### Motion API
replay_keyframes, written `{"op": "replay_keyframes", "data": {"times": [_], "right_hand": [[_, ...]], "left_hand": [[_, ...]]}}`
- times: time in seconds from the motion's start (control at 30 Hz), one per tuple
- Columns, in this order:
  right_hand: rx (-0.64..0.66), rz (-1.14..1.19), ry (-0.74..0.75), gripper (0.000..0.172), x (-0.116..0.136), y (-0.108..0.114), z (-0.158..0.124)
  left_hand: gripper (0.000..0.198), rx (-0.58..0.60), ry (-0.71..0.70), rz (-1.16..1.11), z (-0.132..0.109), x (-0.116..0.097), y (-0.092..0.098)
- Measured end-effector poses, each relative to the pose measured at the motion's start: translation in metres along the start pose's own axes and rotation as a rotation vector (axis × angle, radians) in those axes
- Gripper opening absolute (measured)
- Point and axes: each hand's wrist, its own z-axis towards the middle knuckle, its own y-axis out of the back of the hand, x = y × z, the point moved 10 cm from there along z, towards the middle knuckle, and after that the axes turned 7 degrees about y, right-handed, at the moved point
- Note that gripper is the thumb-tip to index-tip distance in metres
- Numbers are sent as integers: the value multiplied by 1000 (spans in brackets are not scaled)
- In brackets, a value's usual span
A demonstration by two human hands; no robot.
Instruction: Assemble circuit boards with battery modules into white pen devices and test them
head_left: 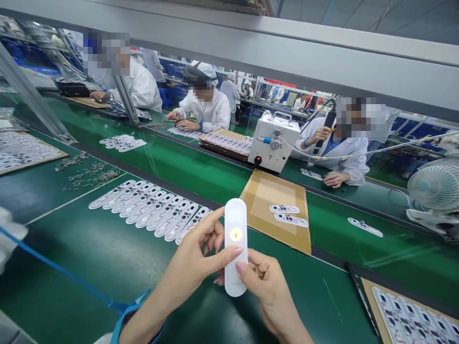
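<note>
A slim white plastic oblong device with rounded ends (235,246) stands upright above the green counter (89,258) — a small round button glowing amber on its face. Left hand (201,253) and right hand (263,279) fingers pinch its sides, both thumbs pressing the front.

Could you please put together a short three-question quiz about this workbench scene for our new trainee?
1. True or false: both hands hold the white device upright above the green belt.
2. What lies on the cardboard sheet? A) two flat white panels B) a fan C) loose screws
3. Fill in: the row of white panels lies to the ______ of the left hand.

Key:
1. True; the right hand grips its lower end.
2. A
3. left
</note>
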Motion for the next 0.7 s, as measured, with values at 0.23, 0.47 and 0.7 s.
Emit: {"op": "replay_keyframes", "data": {"times": [0.23, 0.47, 0.7], "right_hand": [[20, -44, -24, 32, 4, -1, -2], [206, -257, -45, 36, 14, -1, -1], [-323, -787, 22, 52, 60, 122, -3]], "left_hand": [[56, 3, -30, -46, 1, 0, 1], [66, -4, 72, -426, 3, 8, -1], [45, -245, -240, 651, 29, 65, -12]]}}
